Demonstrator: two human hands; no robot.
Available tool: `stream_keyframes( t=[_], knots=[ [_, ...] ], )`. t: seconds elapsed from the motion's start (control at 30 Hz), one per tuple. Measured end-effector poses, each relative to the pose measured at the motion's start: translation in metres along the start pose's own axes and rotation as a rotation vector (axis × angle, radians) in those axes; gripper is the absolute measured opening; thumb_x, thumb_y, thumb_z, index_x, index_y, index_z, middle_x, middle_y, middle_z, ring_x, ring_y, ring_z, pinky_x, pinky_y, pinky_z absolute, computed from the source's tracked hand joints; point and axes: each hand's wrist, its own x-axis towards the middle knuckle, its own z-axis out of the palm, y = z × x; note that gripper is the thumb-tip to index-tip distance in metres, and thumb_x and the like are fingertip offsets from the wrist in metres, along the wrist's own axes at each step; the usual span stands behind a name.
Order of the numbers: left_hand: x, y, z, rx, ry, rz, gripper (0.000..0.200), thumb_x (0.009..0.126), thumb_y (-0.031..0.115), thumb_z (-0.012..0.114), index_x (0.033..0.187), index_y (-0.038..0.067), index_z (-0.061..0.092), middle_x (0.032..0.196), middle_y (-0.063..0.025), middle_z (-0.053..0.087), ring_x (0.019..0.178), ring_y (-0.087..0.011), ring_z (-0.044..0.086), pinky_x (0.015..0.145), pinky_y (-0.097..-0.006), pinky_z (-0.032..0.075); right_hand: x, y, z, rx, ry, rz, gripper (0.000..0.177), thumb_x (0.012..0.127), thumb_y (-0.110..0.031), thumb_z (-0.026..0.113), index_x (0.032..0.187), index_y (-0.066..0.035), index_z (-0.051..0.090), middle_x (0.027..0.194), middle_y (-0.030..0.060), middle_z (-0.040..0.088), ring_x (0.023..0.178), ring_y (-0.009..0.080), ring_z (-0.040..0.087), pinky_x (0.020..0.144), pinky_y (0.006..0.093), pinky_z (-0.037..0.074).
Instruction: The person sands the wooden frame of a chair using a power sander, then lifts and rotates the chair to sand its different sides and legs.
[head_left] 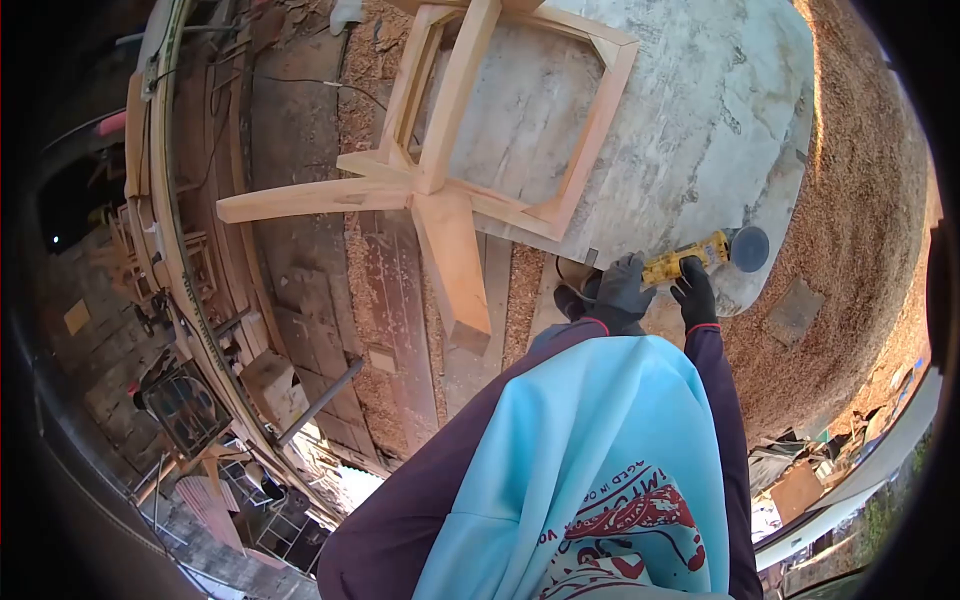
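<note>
A yellow angle grinder [688, 258] lies across the near edge of the worn grey tabletop, its round grey disc [749, 249] facing up at the right end. My left hand [625, 286], in a dark glove, is closed around the grinder's rear end. Against the side nearer the disc is my right hand [695, 292], also gloved, with its fingers curled onto the body. Farther up, a bare wooden chair frame [600, 130] rests on its side on the tabletop, its legs [320, 197] jutting out to the left and toward me.
The grey tabletop [720, 130] ends in a rounded edge at the right, above sawdust [860, 210] on the ground. A dark cable [300, 80] runs at upper left. Planks with shavings [400, 330] lie below the frame, and a fan-like box [185, 408] stands lower left.
</note>
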Motion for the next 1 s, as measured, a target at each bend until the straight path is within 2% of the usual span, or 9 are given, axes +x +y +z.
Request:
stream_keyframes(
  t=[0.13, 0.2, 0.27, 0.4, 0.5, 0.67, 0.8, 0.93, 1.0],
  knots=[
    [-0.095, -0.073, -0.124, -0.322, 0.029, -0.647, 0.051, 0.089, 0.028, 0.075, 0.127, -0.001, 0.059, 0.115, -0.0182, 0.069, 0.105, -0.0302, 0.069, 0.090, -0.0410, 0.055, -0.058, -0.024, 0.027, -0.311, 0.332, -0.044, 0.047, 0.097, -0.031, 0.067, 0.140, -0.015, 0.060, 0.126, 0.0051, 0.064, 0.111, 0.0200, 0.060, 0.091, 0.0377, 0.047],
    [-0.149, -0.187, -0.164, -1.054, 0.651, -0.579, 0.030, 0.094, 0.016, 0.072, 0.116, -0.001, 0.060, 0.095, -0.0035, 0.063, 0.090, -0.0120, 0.060, 0.081, -0.0294, 0.052, -0.098, -0.038, 0.045, -0.154, 0.162, -0.227, 0.068, 0.090, -0.039, 0.077, 0.143, -0.004, 0.053, 0.129, 0.0073, 0.061, 0.110, 0.0271, 0.063, 0.090, 0.0424, 0.050],
    [-0.142, -0.130, -0.314, -0.594, 0.750, -0.721, 0.030, 0.098, 0.021, 0.069, 0.117, 0.001, 0.056, 0.098, -0.0009, 0.057, 0.089, -0.0126, 0.053, 0.080, -0.0289, 0.046, -0.148, -0.058, 0.086, 0.072, -0.211, -0.148, 0.069, 0.094, -0.038, 0.074, 0.147, -0.003, 0.047, 0.127, 0.0118, 0.062, 0.108, 0.0300, 0.066, 0.088, 0.0457, 0.055],
    [-0.138, -0.121, -0.468, -0.721, 1.070, -0.340, 0.040, 0.101, 0.020, 0.066, 0.135, 0.004, 0.051, 0.130, -0.0055, 0.058, 0.119, -0.0146, 0.056, 0.104, -0.0303, 0.045, -0.209, -0.051, 0.218, 0.035, -0.359, 0.136, 0.058, 0.103, -0.038, 0.062, 0.150, -0.012, 0.040, 0.132, 0.0142, 0.056, 0.113, 0.0336, 0.063, 0.085, 0.0493, 0.058],
    [-0.114, -0.121, -0.520, -0.862, 1.090, -0.216, 0.042, 0.101, 0.021, 0.067, 0.135, 0.004, 0.051, 0.133, -0.0057, 0.058, 0.121, -0.0139, 0.055, 0.104, -0.0299, 0.045, -0.228, -0.044, 0.290, 0.018, -0.452, 0.149, 0.063, 0.098, -0.042, 0.070, 0.141, -0.002, 0.048, 0.123, 0.0128, 0.061, 0.104, 0.0303, 0.067, 0.081, 0.0457, 0.060],
    [-0.049, -0.113, -0.558, -0.713, 0.926, -0.094, 0.042, 0.101, 0.024, 0.069, 0.132, 0.001, 0.054, 0.129, -0.0061, 0.059, 0.115, -0.0139, 0.057, 0.103, -0.0305, 0.045, -0.208, 0.000, 0.328, 0.050, -0.662, 0.230, 0.069, 0.098, -0.046, 0.069, 0.148, -0.006, 0.045, 0.144, 0.0151, 0.049, 0.115, 0.0353, 0.062, 0.081, 0.0512, 0.059],
    [-0.044, -0.139, -0.576, -0.825, 0.875, -0.080, 0.041, 0.099, 0.019, 0.072, 0.130, -0.001, 0.056, 0.126, -0.0076, 0.060, 0.113, -0.0158, 0.058, 0.101, -0.0315, 0.046, -0.201, -0.043, 0.328, -0.019, -0.262, 0.030, 0.063, 0.097, -0.041, 0.070, 0.146, -0.006, 0.051, 0.146, 0.0106, 0.051, 0.132, 0.0311, 0.049, 0.098, 0.0516, 0.051],
    [-0.008, -0.182, -0.572, -0.884, 0.847, -0.126, 0.038, 0.096, 0.011, 0.073, 0.128, -0.002, 0.058, 0.122, -0.0081, 0.062, 0.111, -0.0166, 0.059, 0.099, -0.0338, 0.049, -0.155, -0.180, 0.336, -0.022, 0.072, -0.734, 0.097, 0.095, -0.028, 0.073, 0.163, 0.002, 0.011, 0.160, 0.0180, 0.033, 0.145, 0.0308, 0.041, 0.111, 0.0486, 0.041],
    [-0.003, -0.194, -0.580, -0.911, 0.854, -0.077, 0.035, 0.095, 0.008, 0.072, 0.126, -0.002, 0.058, 0.119, -0.0082, 0.064, 0.109, -0.0172, 0.061, 0.098, -0.0346, 0.050, -0.134, -0.252, 0.359, -0.116, -0.001, -1.050, 0.097, 0.096, -0.015, 0.070, 0.163, 0.001, 0.002, 0.162, 0.0207, 0.028, 0.139, 0.0297, 0.052, 0.111, 0.0468, 0.043]
  ],
)
